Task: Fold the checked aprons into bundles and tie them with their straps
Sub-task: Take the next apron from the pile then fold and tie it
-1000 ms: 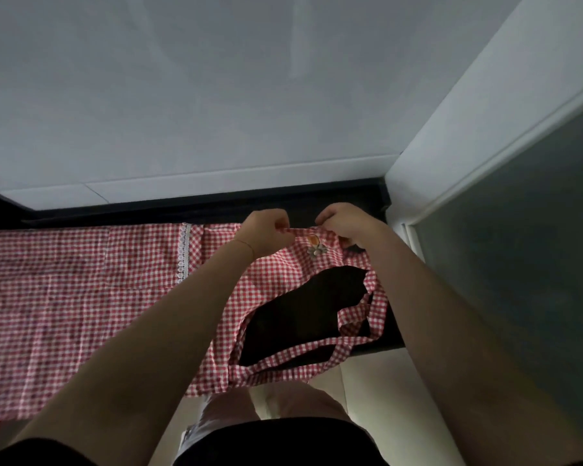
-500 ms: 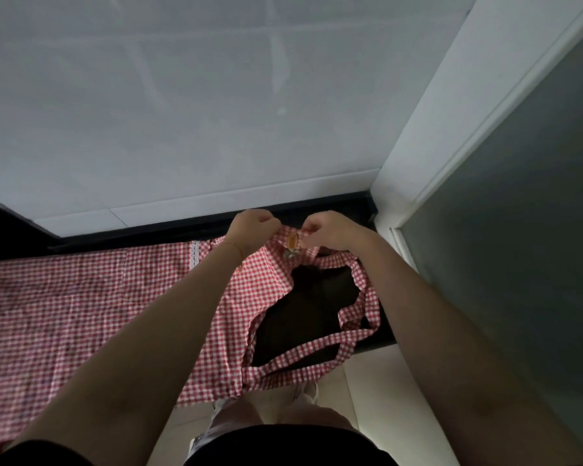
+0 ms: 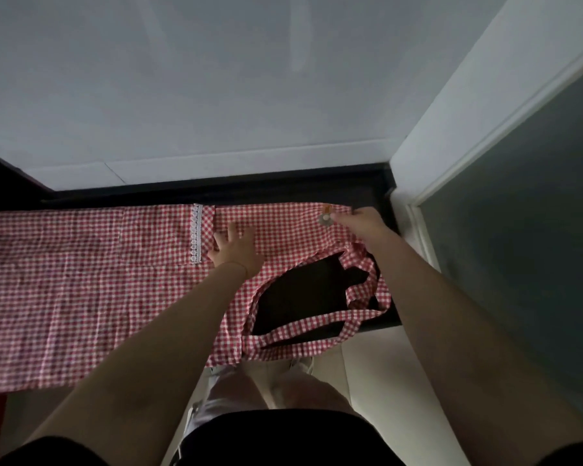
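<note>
A red-and-white checked apron (image 3: pixel 81 290) lies spread across a dark counter (image 3: pixel 303 297), running off the left edge of view. A white lace trim (image 3: pixel 197 233) crosses it near the middle. My left hand (image 3: pixel 238 248) rests flat on the cloth just right of the lace, fingers spread. My right hand (image 3: pixel 360 222) pinches the apron's far right top corner beside a small flower decoration (image 3: pixel 326 218). The neck strap (image 3: pixel 303 331) loops loosely over the counter's front right corner.
A white tiled wall (image 3: pixel 216 79) rises behind the counter. A white frame (image 3: pixel 468 129) and a dark glass panel (image 3: pixel 535 230) close off the right side. Pale floor (image 3: pixel 384 381) and my legs show below the counter edge.
My hands, which were pinching the top edge close together, have parted. The left hand let go and now lies flat on the cloth; the right pulled the corner rightward, flattening the bib.
</note>
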